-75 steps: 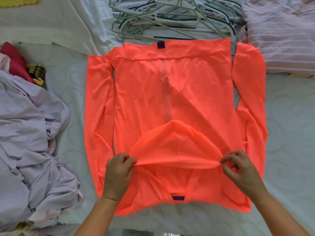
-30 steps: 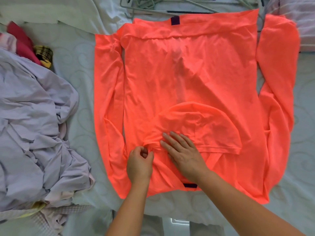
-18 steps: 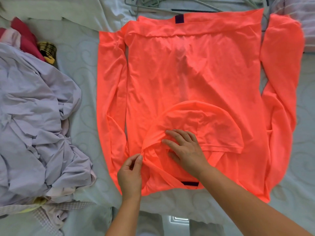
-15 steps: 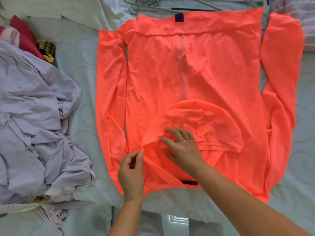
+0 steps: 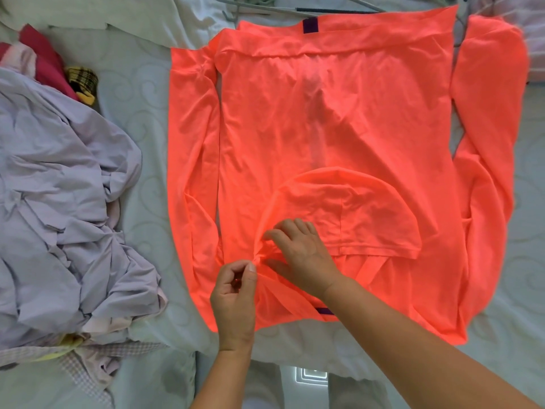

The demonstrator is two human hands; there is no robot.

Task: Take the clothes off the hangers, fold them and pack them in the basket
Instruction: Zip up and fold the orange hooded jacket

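Across the middle of the bed [image 5: 141, 119] lay the orange hooded top [image 5: 339, 119], spread flat with its long axis running away from the person, hood end near and hem far. Its hood [image 5: 354, 214] was turned up onto the body, and both sleeves lay alongside. The left hand [image 5: 234, 293] pinched a gather of cloth at the hood's left corner, thumb against forefinger. The right hand [image 5: 300, 249] lay open, fingers spread, pressing that corner. A lilac heap [image 5: 59, 202] sat to the left; hangers [image 5: 295, 4] lay beyond the hem.
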